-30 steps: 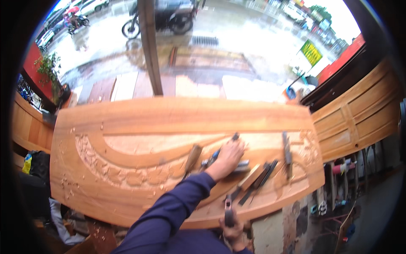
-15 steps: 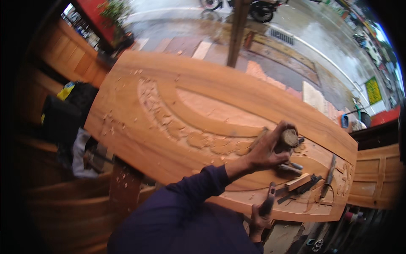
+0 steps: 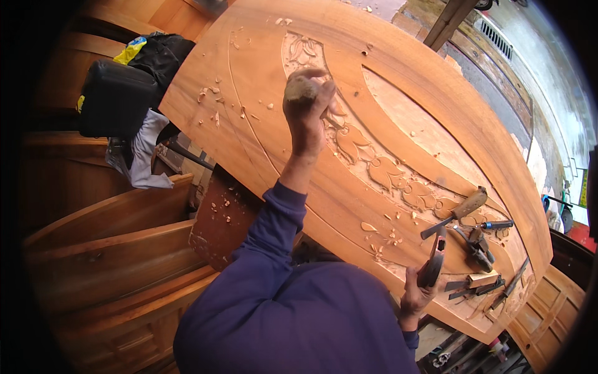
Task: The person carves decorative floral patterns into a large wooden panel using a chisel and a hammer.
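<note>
My left hand is closed round a stout wooden-handled tool, its blunt tan end facing up. Its lower end is hidden, over the upper end of the carved leaf band in a wooden door panel. At the panel's near edge my right hand grips a hammer, the long dark head showing above the fingers and the handle mostly hidden. Beyond the hammer lies a wooden-handled chisel. Close by are a dark metal hand tool and a blue-ended tool.
Several narrow chisels and another long one lie at the panel's right end. Wood chips are scattered about. A black case and a grey cloth are at left, above stacked wooden panels. A post rises behind.
My left hand has moved left along the carving with the wooden-handled tool, away from the loose tools. The view has turned left. My right hand still holds the hammer near the edge.
</note>
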